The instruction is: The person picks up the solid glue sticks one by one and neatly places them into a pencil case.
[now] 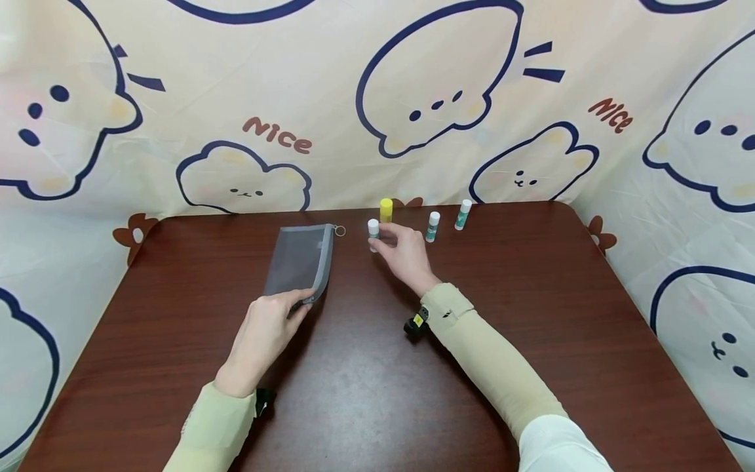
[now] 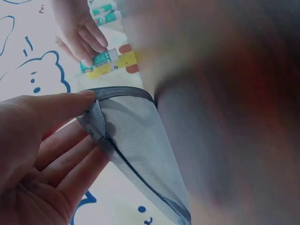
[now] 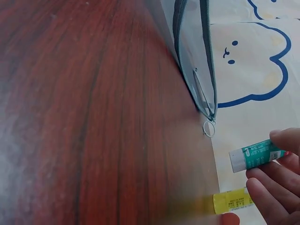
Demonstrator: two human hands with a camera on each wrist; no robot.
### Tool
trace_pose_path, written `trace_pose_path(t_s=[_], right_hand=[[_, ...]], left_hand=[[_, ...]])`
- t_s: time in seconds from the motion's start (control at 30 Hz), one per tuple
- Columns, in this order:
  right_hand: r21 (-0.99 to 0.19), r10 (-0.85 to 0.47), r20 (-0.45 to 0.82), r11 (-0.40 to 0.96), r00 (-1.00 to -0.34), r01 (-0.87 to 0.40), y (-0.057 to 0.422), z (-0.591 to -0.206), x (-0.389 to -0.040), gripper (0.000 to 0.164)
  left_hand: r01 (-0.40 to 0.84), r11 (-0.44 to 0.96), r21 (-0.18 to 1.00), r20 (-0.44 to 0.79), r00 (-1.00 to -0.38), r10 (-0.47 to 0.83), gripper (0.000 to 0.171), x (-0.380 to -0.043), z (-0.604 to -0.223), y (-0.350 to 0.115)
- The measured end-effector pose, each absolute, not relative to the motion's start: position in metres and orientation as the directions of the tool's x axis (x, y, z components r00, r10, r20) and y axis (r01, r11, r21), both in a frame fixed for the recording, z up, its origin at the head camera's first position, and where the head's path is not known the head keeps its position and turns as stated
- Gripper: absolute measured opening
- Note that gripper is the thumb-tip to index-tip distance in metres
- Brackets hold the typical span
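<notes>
My left hand [image 1: 268, 331] pinches the near corner of a grey mesh zipper pouch [image 1: 297, 259] between thumb and fingers. In the right wrist view the pouch's zipper [image 3: 209, 61] is unzipped and its two edges stand apart, with a metal ring [image 3: 209, 128] at the end. My right hand [image 1: 406, 254] holds a small green glue stick [image 3: 255, 155] with a white end, thumb on one side and fingers on the other. Just behind that hand a yellow glue stick [image 1: 386, 210] stands upright, its lower part hidden in the head view.
Two more green glue sticks with white caps, one nearer [image 1: 433, 227] and one farther right [image 1: 463, 215], stand near the back edge of the dark wooden table [image 1: 366, 393]. A printed cloth [image 1: 330, 85] hangs directly behind the table and along its sides.
</notes>
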State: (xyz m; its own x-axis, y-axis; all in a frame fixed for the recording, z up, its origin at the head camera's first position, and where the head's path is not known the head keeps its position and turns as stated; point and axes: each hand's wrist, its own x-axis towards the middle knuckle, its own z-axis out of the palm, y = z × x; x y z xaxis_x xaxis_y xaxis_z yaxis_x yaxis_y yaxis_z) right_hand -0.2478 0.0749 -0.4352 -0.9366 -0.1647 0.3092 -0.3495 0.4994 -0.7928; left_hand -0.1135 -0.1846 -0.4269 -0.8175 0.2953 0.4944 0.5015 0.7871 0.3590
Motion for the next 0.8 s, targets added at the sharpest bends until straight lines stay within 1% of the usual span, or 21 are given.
trace_pose_path(t_s=[0.3,0.57,0.8], right_hand=[[-0.830,-0.146,0.288,0.455,-0.947,-0.322,0.086,-0.435,-0.241,0.035],[-0.857,-0.145,0.261,0.421,-0.954,-0.298,0.095,-0.432,-0.228,0.033],[-0.894,-0.140,0.242,0.352,-0.960,-0.277,0.101,-0.431,-0.215,0.032]], left_hand=[[0.521,0.773,0.362,0.536,-0.795,0.285,0.036,-0.110,-0.428,-0.176],[0.518,0.742,0.425,0.516,-0.813,0.271,0.032,-0.109,-0.429,-0.171],[0.516,0.720,0.464,0.510,-0.820,0.259,0.030,-0.107,-0.427,-0.166]])
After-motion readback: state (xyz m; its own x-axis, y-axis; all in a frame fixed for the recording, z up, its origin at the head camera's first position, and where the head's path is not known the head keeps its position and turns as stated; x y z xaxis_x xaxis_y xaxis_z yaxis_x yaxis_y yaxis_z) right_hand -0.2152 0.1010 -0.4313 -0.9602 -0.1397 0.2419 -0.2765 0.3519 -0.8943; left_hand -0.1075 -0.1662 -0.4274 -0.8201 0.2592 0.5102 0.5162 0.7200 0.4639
